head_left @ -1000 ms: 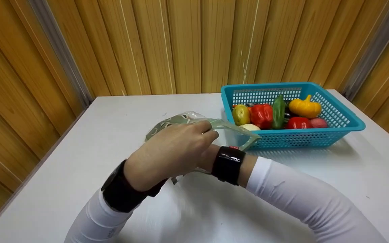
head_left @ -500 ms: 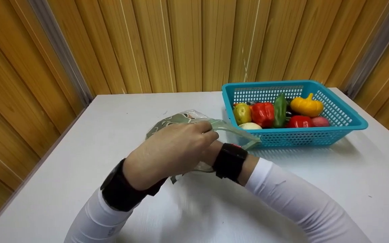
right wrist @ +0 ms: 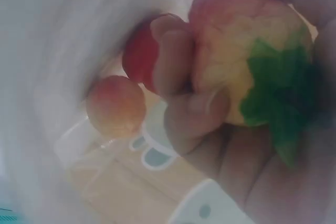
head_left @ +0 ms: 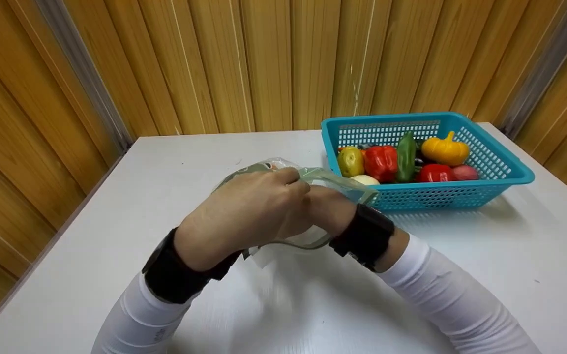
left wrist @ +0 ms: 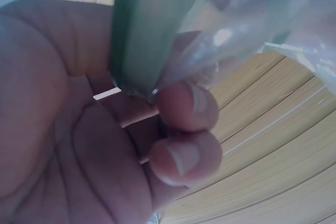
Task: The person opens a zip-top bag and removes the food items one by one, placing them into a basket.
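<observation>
My left hand (head_left: 244,214) pinches the rim of a clear plastic bag (head_left: 320,173) with a pale green edge. In the left wrist view that green edge (left wrist: 149,30) lies between the thumb and the fingers. My right hand (head_left: 330,209) reaches into the bag, its fingers hidden in the head view. The right wrist view shows it gripping a pink and yellow strawberry (right wrist: 226,40) with a green leafy cap. Inside the bag, near the fingers, are a red round fruit (right wrist: 140,51) and a small peach-like fruit (right wrist: 116,106).
A turquoise basket (head_left: 440,196) stands at the back right of the white table (head_left: 175,172). It holds red peppers (head_left: 381,162), a long green vegetable (head_left: 405,157), a yellow pumpkin (head_left: 445,149) and a green-yellow fruit (head_left: 350,162). A wood-panel wall (head_left: 263,64) rises behind.
My right wrist has shifted right and slightly up, so more of the hand shows at the bag's mouth. The left hand keeps its hold on the rim.
</observation>
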### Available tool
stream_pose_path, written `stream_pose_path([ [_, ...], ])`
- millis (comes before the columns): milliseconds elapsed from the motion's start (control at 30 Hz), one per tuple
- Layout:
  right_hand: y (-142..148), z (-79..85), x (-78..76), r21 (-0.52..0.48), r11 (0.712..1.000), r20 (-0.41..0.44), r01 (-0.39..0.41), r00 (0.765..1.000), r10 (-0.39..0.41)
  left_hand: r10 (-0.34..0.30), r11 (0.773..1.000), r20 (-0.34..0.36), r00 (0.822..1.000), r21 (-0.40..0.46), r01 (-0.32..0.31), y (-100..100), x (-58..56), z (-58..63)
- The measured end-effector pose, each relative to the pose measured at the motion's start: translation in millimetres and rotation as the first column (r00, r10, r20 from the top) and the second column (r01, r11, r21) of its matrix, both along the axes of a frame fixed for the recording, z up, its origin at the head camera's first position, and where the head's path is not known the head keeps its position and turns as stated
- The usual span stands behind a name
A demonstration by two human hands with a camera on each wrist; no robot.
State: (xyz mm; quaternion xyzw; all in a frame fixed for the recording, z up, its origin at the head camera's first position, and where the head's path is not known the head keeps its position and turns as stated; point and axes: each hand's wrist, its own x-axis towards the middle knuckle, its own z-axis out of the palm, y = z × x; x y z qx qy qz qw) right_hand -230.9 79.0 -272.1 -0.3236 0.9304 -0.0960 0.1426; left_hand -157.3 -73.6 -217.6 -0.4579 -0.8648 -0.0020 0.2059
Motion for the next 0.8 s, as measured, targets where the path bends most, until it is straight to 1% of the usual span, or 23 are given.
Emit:
stream_pose_path([
  [100, -4.7, 7.2, 0.4, 0.088, 0.995, 0.058, -0.042, 0.998, 0.037, 0.035, 0.999, 0.044, 0.998, -0.026, -0.034, -1.8, -0.6, 2.9],
  [133, -4.6, 9.1, 1.0, 0.097, 0.994, 0.078, -0.044, 0.996, 0.037, 0.04, 0.999, 0.055, 0.998, -0.029, -0.039, -2.0, -0.9, 3.9],
  [200, -1.9, 11.8, 3.0, 0.055, 0.998, 0.1, -0.039, 0.994, 0.034, 0.044, 0.999, 0.066, 0.997, -0.027, -0.043, -2.8, -2.0, 4.8],
  [233, 0.5, 12.9, 4.1, 0.017, 0.999, 0.1, -0.034, 0.994, 0.032, 0.046, 0.999, 0.074, 0.996, -0.023, -0.045, -3.2, -2.2, 5.1],
  [300, 5.8, 14.4, 5.8, -0.043, 0.998, 0.077, -0.049, 0.996, 0.053, 0.057, 0.998, 0.089, 0.994, -0.018, -0.055, -4.1, -2.2, 6.1],
  [400, 13.9, 15.5, 7.0, -0.119, 0.987, 0.039, -0.108, 0.993, 0.114, 0.075, 0.997, 0.101, 0.992, -0.018, -0.074, -4.3, -1.7, 6.1],
  [467, 20.0, 17.3, 7.0, -0.146, 0.979, 0.005, -0.144, 0.989, 0.147, 0.089, 0.996, 0.1, 0.991, -0.022, -0.087, -4.1, -1.4, 6.4],
  [600, 33.4, 25.1, 8.1, -0.127, 0.969, -0.071, -0.213, 0.976, 0.206, 0.095, 0.995, 0.074, 0.993, -0.018, -0.094, -4.5, -1.9, 6.6],
  [700, 41.9, 33.8, 11.1, -0.095, 0.969, -0.097, -0.227, 0.971, 0.218, 0.101, 0.995, 0.066, 0.993, -0.007, -0.1, -5.7, -3.3, 6.1],
  [800, 51.0, 43.7, 17.5, -0.093, 0.97, -0.121, -0.223, 0.97, 0.211, 0.107, 0.994, 0.066, 0.992, -0.002, -0.107, -5.4, -5.3, 5.6],
])
